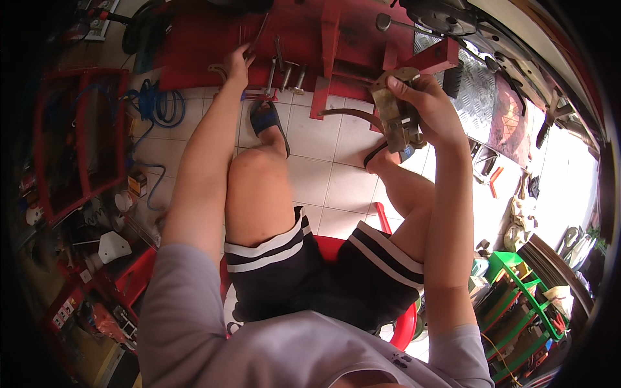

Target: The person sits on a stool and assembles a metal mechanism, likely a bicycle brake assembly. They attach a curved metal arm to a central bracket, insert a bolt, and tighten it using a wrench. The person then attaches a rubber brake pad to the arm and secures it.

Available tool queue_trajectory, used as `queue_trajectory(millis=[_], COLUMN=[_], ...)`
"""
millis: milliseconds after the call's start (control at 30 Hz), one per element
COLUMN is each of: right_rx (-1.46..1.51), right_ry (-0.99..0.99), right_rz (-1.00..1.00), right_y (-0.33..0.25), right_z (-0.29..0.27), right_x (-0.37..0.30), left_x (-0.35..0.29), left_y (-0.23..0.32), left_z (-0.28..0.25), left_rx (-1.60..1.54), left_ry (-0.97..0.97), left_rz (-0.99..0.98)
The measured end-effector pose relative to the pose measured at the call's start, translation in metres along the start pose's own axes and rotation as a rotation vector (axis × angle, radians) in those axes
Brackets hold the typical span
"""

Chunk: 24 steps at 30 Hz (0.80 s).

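My right hand (432,111) grips a worn, brass-coloured metal bracket (390,110), with its thumb on the upper face. A curved, flat metal lever (349,113) reaches left beside the bracket; whether they are joined I cannot tell. Farther left, my left hand (238,64) is stretched out over the red platform (194,48). Its fingers look closed at the lower end of a thin, dark rod-shaped tool (261,32). Just right of that hand lie a wrench (279,52), another slim wrench (272,74) and two bolt-like metal pins (299,79).
A red metal frame (328,58) rises from the platform. Coiled blue hose (165,107) lies on the tiled floor by a red shelf rack (81,142). A green tool rack (517,271) stands at right. Motorcycle parts (446,18) crowd the far right.
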State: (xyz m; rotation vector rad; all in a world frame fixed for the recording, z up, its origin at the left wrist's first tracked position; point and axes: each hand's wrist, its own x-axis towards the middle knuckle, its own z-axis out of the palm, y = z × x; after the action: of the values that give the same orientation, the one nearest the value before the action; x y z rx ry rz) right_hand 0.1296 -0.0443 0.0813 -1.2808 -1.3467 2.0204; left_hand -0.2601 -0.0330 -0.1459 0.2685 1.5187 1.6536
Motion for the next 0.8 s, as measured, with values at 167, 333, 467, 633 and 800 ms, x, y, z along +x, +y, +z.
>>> queue_trajectory(millis=[167, 333, 467, 633, 800], right_rx=[0.317, 0.442, 0.47, 0.485, 0.657], right_ry=[0.148, 0.261, 0.257, 0.247, 0.186], right_rz=[-0.029, -0.054, -0.006, -0.004, 0.03], right_y=[0.001, 0.005, 0.007, 0.018, 0.002], right_z=[0.0, 0.003, 0.008, 0.002, 0.018], right_x=[0.007, 0.011, 0.012, 0.018, 0.014], left_x=[0.001, -0.002, -0.014, -0.108, -0.233], left_y=[-0.011, -0.017, 0.009, 0.099, 0.111], left_z=[-0.017, -0.02, -0.016, 0.072, 0.104], left_rx=[0.102, 0.354, 0.757, 1.354, 1.217], left_ry=[-0.129, -0.097, -0.179, -0.818, -1.262], left_rz=[-0.161, -0.265, -0.367, -0.358, 0.303])
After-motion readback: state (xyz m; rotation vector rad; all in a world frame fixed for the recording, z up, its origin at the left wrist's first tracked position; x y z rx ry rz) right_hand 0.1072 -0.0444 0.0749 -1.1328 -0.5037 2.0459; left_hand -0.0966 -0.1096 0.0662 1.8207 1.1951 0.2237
